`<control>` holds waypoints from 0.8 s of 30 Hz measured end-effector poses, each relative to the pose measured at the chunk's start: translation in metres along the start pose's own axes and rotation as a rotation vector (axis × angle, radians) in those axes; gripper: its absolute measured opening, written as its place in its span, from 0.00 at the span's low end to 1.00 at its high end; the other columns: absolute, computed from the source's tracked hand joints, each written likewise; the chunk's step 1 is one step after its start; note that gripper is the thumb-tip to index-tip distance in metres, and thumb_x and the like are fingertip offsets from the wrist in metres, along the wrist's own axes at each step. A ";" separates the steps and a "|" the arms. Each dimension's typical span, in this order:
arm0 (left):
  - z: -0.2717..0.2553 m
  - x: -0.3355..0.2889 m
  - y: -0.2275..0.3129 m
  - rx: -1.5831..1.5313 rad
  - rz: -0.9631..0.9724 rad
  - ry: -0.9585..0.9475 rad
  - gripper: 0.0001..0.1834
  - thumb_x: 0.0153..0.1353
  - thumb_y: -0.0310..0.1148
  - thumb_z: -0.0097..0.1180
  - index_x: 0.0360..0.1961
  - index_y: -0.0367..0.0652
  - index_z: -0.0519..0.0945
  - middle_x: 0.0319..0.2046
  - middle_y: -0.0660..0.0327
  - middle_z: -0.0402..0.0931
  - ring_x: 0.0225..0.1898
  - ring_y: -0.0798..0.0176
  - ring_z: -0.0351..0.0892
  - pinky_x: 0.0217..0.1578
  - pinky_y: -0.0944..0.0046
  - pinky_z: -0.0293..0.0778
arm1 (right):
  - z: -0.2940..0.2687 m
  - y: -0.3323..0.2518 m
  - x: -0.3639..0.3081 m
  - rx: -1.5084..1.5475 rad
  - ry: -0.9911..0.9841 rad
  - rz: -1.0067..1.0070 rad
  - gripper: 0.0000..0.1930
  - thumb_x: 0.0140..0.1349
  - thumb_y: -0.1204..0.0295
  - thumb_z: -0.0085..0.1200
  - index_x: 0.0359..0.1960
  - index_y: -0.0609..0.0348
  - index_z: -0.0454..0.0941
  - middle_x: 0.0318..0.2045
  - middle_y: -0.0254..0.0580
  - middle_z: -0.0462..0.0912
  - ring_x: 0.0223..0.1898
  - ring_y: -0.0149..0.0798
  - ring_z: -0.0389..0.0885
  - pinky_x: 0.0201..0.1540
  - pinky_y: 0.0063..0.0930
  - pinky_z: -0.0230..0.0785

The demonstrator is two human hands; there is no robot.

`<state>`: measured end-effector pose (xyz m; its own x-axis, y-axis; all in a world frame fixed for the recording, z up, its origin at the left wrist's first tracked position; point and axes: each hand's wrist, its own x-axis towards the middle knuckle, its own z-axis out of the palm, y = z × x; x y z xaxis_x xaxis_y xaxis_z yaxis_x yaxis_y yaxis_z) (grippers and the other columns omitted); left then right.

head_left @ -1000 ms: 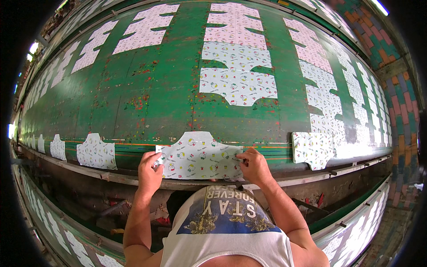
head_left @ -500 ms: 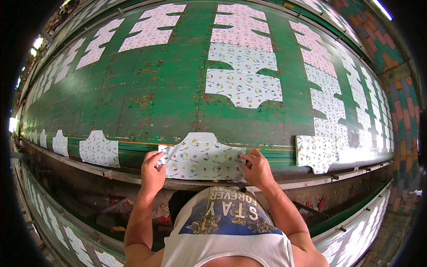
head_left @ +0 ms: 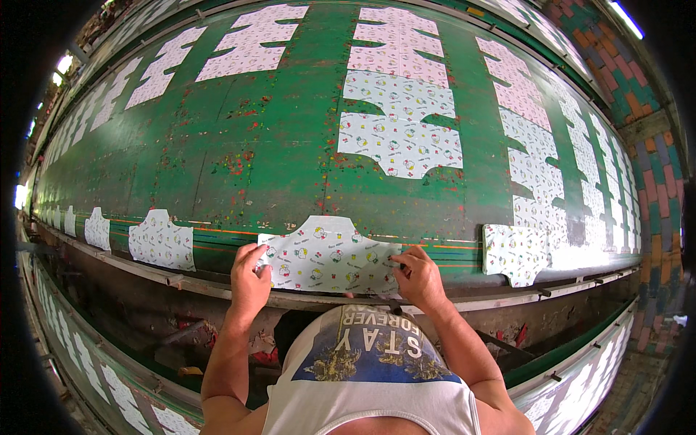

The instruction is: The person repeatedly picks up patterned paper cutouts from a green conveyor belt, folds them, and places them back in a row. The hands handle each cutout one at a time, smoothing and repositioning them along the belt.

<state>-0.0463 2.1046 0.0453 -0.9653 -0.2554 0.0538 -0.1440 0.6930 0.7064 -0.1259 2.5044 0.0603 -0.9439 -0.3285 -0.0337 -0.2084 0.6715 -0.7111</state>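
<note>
Cloth piece (head_left: 330, 255) on table (head_left: 283, 156), between left hand (head_left: 250, 281) and right hand (head_left: 422, 279), panel (head_left: 400, 134) beyond, second piece (head_left: 515, 251) right

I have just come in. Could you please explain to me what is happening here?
A person's bare left hand and bare right hand grip the opposite side edges of a flat, white, fabric-like piece with small coloured prints, at the near edge of a long green table. Similar white printed pieces lie along that edge to the left, and more of the same print to the right. Farther across, pale pink and white printed pieces lie in columns.
</note>
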 end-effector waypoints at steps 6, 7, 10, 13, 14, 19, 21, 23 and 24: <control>0.000 -0.001 0.001 -0.037 -0.005 -0.003 0.26 0.57 0.14 0.68 0.60 0.33 0.85 0.59 0.45 0.81 0.58 0.41 0.84 0.56 0.51 0.83 | 0.006 0.002 0.000 -0.031 0.065 -0.002 0.11 0.64 0.79 0.69 0.48 0.64 0.91 0.45 0.48 0.85 0.34 0.46 0.89 0.40 0.37 0.83; 0.000 -0.001 0.000 -0.027 0.013 0.000 0.26 0.57 0.14 0.68 0.60 0.33 0.85 0.59 0.46 0.81 0.58 0.41 0.84 0.56 0.51 0.83 | 0.007 0.002 0.000 -0.039 0.069 0.003 0.10 0.64 0.79 0.68 0.47 0.64 0.91 0.44 0.48 0.85 0.34 0.46 0.89 0.40 0.38 0.82; 0.001 -0.002 -0.003 -0.016 0.033 -0.004 0.27 0.57 0.14 0.68 0.60 0.33 0.85 0.59 0.46 0.81 0.59 0.42 0.84 0.56 0.51 0.83 | 0.006 0.000 0.001 -0.009 0.070 -0.002 0.08 0.65 0.79 0.68 0.45 0.63 0.91 0.41 0.49 0.86 0.35 0.51 0.89 0.40 0.40 0.83; 0.002 -0.002 -0.005 0.007 0.077 -0.002 0.28 0.56 0.14 0.68 0.60 0.33 0.85 0.59 0.46 0.81 0.60 0.42 0.84 0.55 0.51 0.83 | 0.006 -0.001 0.002 -0.028 0.097 -0.011 0.06 0.65 0.79 0.67 0.42 0.63 0.91 0.39 0.51 0.87 0.37 0.54 0.90 0.41 0.42 0.83; 0.002 -0.001 -0.006 0.001 0.073 -0.004 0.28 0.56 0.13 0.68 0.61 0.33 0.85 0.59 0.46 0.80 0.60 0.42 0.84 0.55 0.51 0.83 | 0.005 -0.002 0.002 -0.030 0.095 0.000 0.06 0.65 0.79 0.67 0.42 0.63 0.91 0.39 0.51 0.88 0.37 0.55 0.90 0.41 0.42 0.83; 0.001 -0.001 -0.009 0.014 0.128 -0.003 0.31 0.57 0.12 0.68 0.64 0.35 0.84 0.62 0.50 0.79 0.52 0.53 0.85 0.45 0.60 0.81 | 0.002 -0.002 0.003 -0.035 0.076 0.023 0.06 0.64 0.79 0.67 0.42 0.63 0.91 0.39 0.53 0.89 0.39 0.55 0.91 0.42 0.43 0.83; 0.000 -0.001 -0.009 0.004 0.110 -0.018 0.31 0.57 0.12 0.68 0.64 0.36 0.84 0.62 0.49 0.78 0.53 0.52 0.85 0.45 0.59 0.81 | 0.001 -0.002 0.004 -0.011 0.068 0.035 0.06 0.64 0.79 0.67 0.42 0.63 0.91 0.38 0.53 0.90 0.39 0.55 0.91 0.42 0.43 0.84; -0.001 0.000 -0.007 0.006 0.079 -0.042 0.33 0.56 0.12 0.69 0.66 0.36 0.83 0.63 0.49 0.78 0.54 0.52 0.85 0.45 0.59 0.81 | 0.000 -0.001 0.005 0.004 0.066 0.039 0.07 0.64 0.78 0.67 0.43 0.63 0.91 0.38 0.53 0.90 0.39 0.55 0.92 0.42 0.43 0.84; -0.002 0.000 -0.006 -0.012 0.033 -0.063 0.34 0.56 0.12 0.70 0.67 0.36 0.82 0.64 0.49 0.77 0.54 0.51 0.85 0.44 0.59 0.81 | 0.000 -0.001 0.005 0.006 0.068 0.038 0.07 0.64 0.78 0.68 0.43 0.63 0.90 0.38 0.53 0.90 0.38 0.55 0.92 0.42 0.43 0.84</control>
<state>-0.0451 2.0996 0.0427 -0.9814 -0.1893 0.0328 -0.1096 0.6921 0.7134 -0.1308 2.5023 0.0612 -0.9663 -0.2571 -0.0134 -0.1708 0.6789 -0.7141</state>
